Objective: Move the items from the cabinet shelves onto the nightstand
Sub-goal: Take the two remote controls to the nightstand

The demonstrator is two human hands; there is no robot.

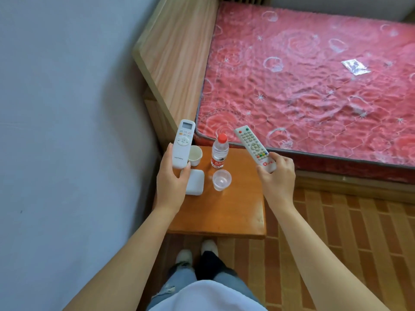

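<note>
— Remotes first: what are they like to handle?

— Both look like light, stiff plastic bars, smooth enough to slip if pinched at a corner. My guess is the safe grip is across the lower body, below the buttons, and that is how each is held. The white remote (182,143) with the small screen stands nearly upright; the grey remote (254,147) leans back toward the bed.

— Which hand has which?

— The left hand (171,180) is wrapped round the bottom of the white remote, thumb on one edge and fingers curled on the other. The right hand (277,176) is closed on the tail end of the grey remote, so most of its length sticks out above the knuckles.

— And where are they, relative to the nightstand?

— Both are held in the air over the nightstand (224,216), neither set down yet. The white one hangs over the left rear of the tabletop, the grey one over its right rear edge.

— What is under them?

— A paper cup (195,155) just beside the white remote, a white box (195,182) partly under the left hand, a bottle (220,151) with a red cap between the two remotes, and a clear cup (221,179) in front of it. The clear cup looks flimsy and the bottle could tip, so I would judge the bare front half of the tabletop the easier landing place.

— Beyond that?

— The bed (314,75) behind and to the right.
</note>
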